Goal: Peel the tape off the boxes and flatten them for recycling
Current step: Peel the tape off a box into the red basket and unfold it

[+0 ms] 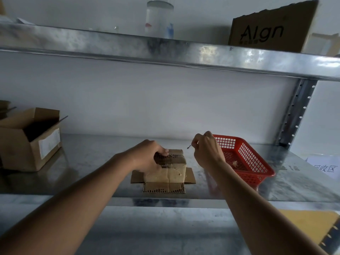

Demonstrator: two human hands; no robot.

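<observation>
On the upper shelf I read "AIgn" on a box (272, 28); a paper sign (324, 166) at right says "回收区".

A metal shelf (92, 173) carries three things — small box (165, 170), open carton (27, 142), red basket (242, 159).

Galvanized metal shelving (165, 46), perforated upright post (296, 111), plain white wall (147, 100), dim light

On the shelf (92, 162), small box (169, 168) sits between open box (27, 142) left and basket (244, 159) right.
</observation>
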